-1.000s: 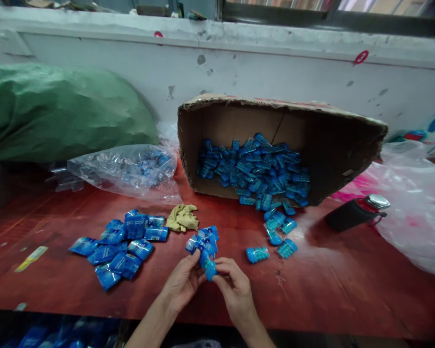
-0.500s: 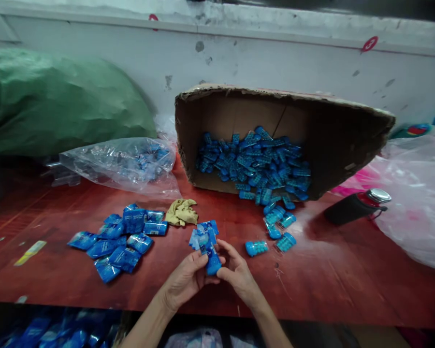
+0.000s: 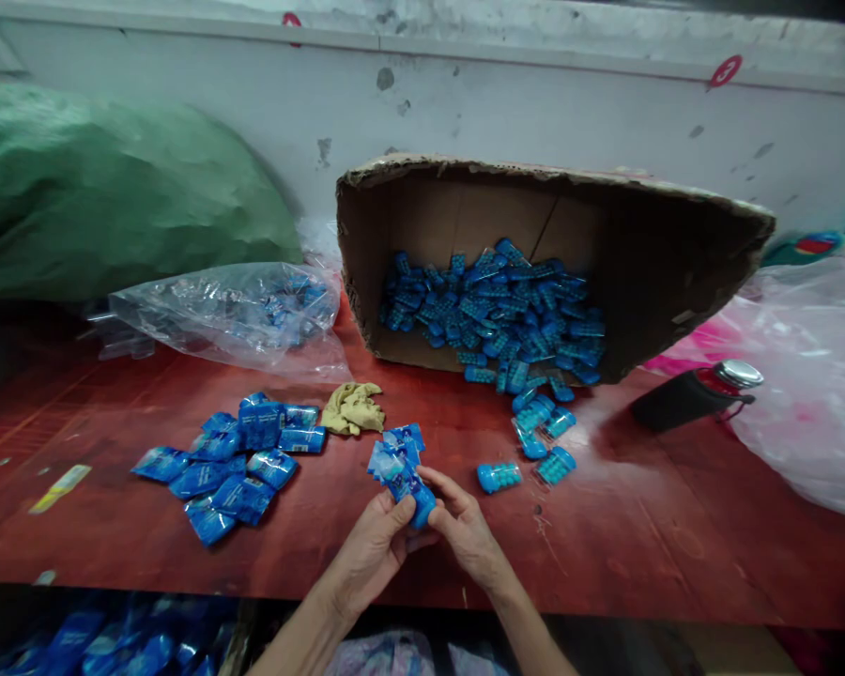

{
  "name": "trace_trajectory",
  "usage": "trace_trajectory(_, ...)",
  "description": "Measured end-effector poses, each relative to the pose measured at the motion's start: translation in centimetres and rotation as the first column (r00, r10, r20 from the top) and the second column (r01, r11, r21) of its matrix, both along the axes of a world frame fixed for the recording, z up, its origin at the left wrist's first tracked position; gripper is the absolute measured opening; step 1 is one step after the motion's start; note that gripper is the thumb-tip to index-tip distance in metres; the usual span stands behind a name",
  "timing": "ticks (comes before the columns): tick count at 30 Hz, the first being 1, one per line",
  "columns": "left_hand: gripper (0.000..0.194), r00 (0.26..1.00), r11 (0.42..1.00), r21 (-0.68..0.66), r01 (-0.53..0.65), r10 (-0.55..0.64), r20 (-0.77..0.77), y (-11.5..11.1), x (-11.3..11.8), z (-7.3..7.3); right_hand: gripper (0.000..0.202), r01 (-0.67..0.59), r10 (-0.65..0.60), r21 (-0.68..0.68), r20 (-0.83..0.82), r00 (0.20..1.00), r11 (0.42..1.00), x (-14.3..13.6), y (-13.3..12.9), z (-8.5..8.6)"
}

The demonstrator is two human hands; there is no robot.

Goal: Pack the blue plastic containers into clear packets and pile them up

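Observation:
Between both hands is a small blue-capped bottle, its upper part covered by printed blue wrapping. My left hand pinches it from the left with the thumb on top. From the right, my right hand grips the capped end with thumb and fingers. Just beyond, a small pile of flat printed blue sleeves lies on the red table. Several wrapped blue pieces are heaped to the left. To the right lie loose clear bottles with blue caps and blue beads inside.
A cardboard box on its side spills many blue-capped bottles. Near it are a crumpled yellow cloth, a clear plastic bag and a green sack. A dark flask leans right, beside a translucent bag.
The bottle has tilted and turned slightly in my hands, its capped end shifting a little up and right. Both hands still hold it.

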State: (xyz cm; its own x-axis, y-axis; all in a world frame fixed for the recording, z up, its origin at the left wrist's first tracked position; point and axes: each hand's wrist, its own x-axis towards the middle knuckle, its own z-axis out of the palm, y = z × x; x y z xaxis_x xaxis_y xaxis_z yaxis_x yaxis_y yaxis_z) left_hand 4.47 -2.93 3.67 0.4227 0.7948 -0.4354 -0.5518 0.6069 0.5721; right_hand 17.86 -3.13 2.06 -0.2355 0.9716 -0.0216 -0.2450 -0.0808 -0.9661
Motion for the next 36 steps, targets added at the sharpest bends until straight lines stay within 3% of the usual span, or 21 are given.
trace_trajectory(4,0.019,0.997,0.998,-0.041,-0.052,0.049,-0.065,-0.1,0.4,0.5,0.036,0.077,-0.077,0.029,0.023,0.997,0.997,-0.1,0.0,0.0)
trace_trajectory(10,0.020,1.000,0.999,-0.039,-0.003,0.003,-0.002,0.5,-0.4,0.9,0.039,0.117,-0.117,-0.029,-0.030,0.993,0.993,-0.8,0.0,-0.7)
trace_trajectory(14,0.018,0.994,0.994,0.004,-0.107,0.107,0.012,0.6,0.0,0.6,0.032,0.248,-0.249,0.022,0.031,0.968,0.968,-1.3,-0.2,-0.7)
trace_trajectory(20,0.023,0.963,0.979,-0.021,-0.204,0.197,-0.183,0.0,1.0,-0.1,0.021,0.312,-0.310,-0.002,0.125,0.943,0.950,-1.9,-0.7,-0.3)
trace_trajectory(23,0.025,0.947,0.982,0.009,-0.188,0.183,-0.265,0.2,0.8,0.1,0.022,0.330,-0.328,-0.004,0.092,0.940,0.944,-2.0,-0.9,-0.1)
trace_trajectory(25,0.022,0.946,0.984,0.044,-0.171,0.177,-0.271,0.7,0.4,0.5,0.025,0.323,-0.328,0.064,0.133,0.935,0.944,-1.9,-1.0,0.1)
trace_trajectory(30,0.016,0.990,0.999,-0.008,-0.043,0.042,-0.131,1.4,-0.9,0.9,0.032,0.283,-0.331,0.227,0.207,0.921,0.932,-1.2,-1.1,0.6)
trace_trajectory(36,0.021,0.997,0.997,-0.012,0.070,-0.070,-0.010,1.1,-1.7,0.9,0.057,0.135,-0.136,0.099,0.004,0.991,0.986,-0.6,-0.5,-0.1)
